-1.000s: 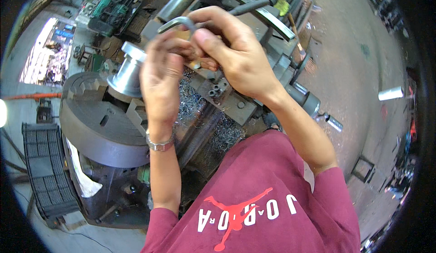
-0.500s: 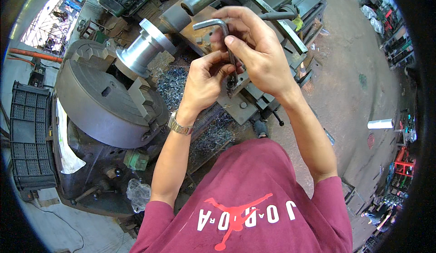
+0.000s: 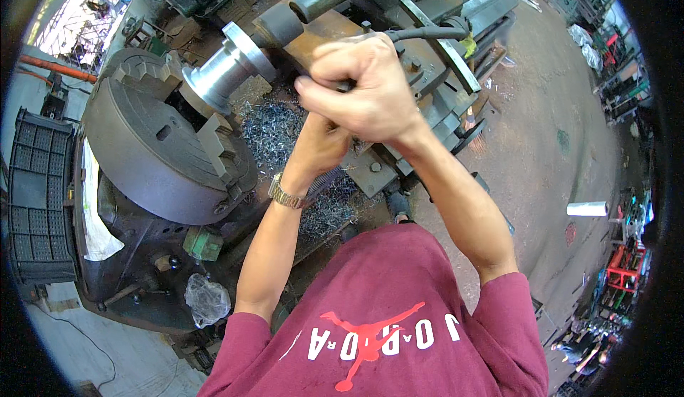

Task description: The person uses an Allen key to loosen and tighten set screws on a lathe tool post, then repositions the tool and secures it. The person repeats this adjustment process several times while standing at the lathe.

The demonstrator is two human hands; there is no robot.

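Note:
My right hand (image 3: 367,94) is closed in a fist above my left hand (image 3: 318,144), in front of the lathe's tool post area. The hex key seen between them a moment earlier is now hidden inside the fingers. My left hand is curled below, its fingertips covered by the right. To the left, a shiny flanged metal workpiece (image 3: 224,73) sits between the jaws of a large lathe chuck (image 3: 160,144) and the tailstock end (image 3: 278,26). The lathe carriage (image 3: 372,170) shows just under my hands.
Curly metal shavings (image 3: 274,137) lie under the workpiece. A steel bar (image 3: 445,48) and a black handle (image 3: 427,34) stand right of my hands. A clear plastic bag (image 3: 207,300) rests near the headstock. A white roll (image 3: 587,209) is on the floor at right.
My right hand has swung left and down and closed into a fist over my left hand. The hex key has gone from view.

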